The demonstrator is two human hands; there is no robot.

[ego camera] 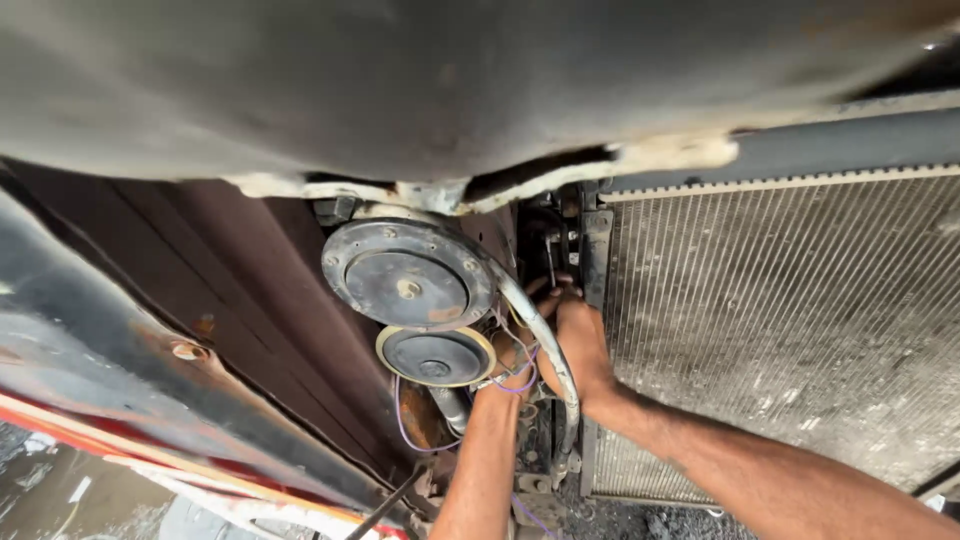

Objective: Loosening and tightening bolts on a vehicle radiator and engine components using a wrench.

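The view lies under a raised dark vehicle panel (420,80) in the front bay, with wet, littered ground at the lower left corner. The landmark is the large dusty round metal horn disc (408,275). Directly below it sits a smaller round horn with a cream rim (436,356). To the right of the disc stands the grey finned radiator grille (790,320), coated in dirt. Between disc and radiator, a curved pale hose (545,350) crosses in front of both hands. The right hand (578,345) is curled around something at a dark bracket (552,250); the object cannot be made out. The left hand (508,362) is half hidden among thin purple wires (520,385); its grip cannot be told.
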